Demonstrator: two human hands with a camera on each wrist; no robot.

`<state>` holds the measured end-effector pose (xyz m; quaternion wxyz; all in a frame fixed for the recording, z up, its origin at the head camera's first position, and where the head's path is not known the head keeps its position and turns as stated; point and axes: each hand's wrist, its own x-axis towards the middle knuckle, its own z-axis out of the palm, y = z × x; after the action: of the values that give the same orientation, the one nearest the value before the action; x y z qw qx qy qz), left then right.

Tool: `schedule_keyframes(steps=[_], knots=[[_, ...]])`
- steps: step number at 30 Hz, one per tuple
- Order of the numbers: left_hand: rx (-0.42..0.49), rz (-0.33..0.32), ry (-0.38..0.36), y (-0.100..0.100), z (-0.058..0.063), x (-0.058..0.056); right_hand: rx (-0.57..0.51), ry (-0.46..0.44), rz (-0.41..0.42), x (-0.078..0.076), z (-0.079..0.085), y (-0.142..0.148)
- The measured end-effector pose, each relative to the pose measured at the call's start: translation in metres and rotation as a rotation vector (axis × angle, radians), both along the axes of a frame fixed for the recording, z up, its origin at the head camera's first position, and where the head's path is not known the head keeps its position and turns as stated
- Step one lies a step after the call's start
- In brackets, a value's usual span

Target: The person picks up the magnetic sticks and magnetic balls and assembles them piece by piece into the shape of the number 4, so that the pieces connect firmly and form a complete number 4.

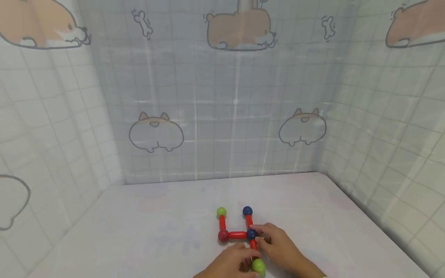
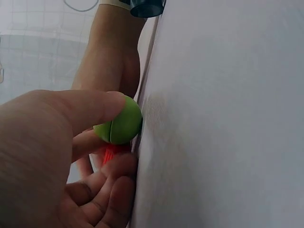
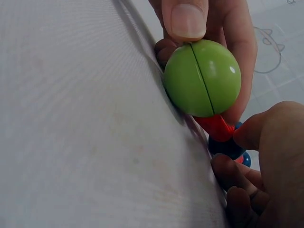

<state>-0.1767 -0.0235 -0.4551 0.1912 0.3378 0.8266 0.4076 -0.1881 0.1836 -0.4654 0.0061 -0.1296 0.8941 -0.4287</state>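
Observation:
A frame of red rods and coloured balls lies on the table. My right hand pinches the dark blue ball at its junction between thumb and fingers. With the left hand I grip the near green ball and the red rod joined to it; in the right wrist view the left thumb presses on that green ball. Another red rod runs left from the junction to a dark red ball. Beyond stand a second green ball and a second blue ball, each on a rod.
The pale table spreads around the frame. Curtain-like sheets with a grid and dog drawings enclose it at the back, left and right.

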Motion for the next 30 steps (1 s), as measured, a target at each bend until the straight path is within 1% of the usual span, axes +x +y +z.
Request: schedule_keyframes(steps=[3,7,10,14,20,23,26,30], knots=[[-0.019,0.001,0.027,0.0019,-0.0004,0.0001,0.008,0.011,0.000,-0.0019,-0.0004,0.0021],[-0.035,0.021,0.030,0.0026,-0.0012,0.0003,0.003,0.007,0.000,-0.0029,-0.0011,0.0028],[-0.039,0.020,0.027,0.0017,-0.0013,0.0005,0.001,0.003,0.004,-0.0027,-0.0020,0.0030],[-0.021,0.008,0.020,0.0002,-0.0021,0.0000,-0.017,-0.010,0.008,-0.0026,-0.0027,0.0027],[0.002,0.024,0.066,-0.0046,-0.0036,0.0012,-0.038,-0.004,0.031,-0.0017,-0.0010,-0.0007],[0.011,0.041,0.054,-0.0049,-0.0028,0.0010,-0.022,0.001,0.033,-0.0011,0.0013,-0.0011],[0.029,0.052,0.014,-0.0033,-0.0023,0.0006,0.002,0.004,0.044,-0.0010,0.0036,0.0019],[0.047,0.050,-0.006,-0.0020,-0.0026,0.0015,0.015,-0.013,0.080,-0.0013,0.0053,0.0066]])
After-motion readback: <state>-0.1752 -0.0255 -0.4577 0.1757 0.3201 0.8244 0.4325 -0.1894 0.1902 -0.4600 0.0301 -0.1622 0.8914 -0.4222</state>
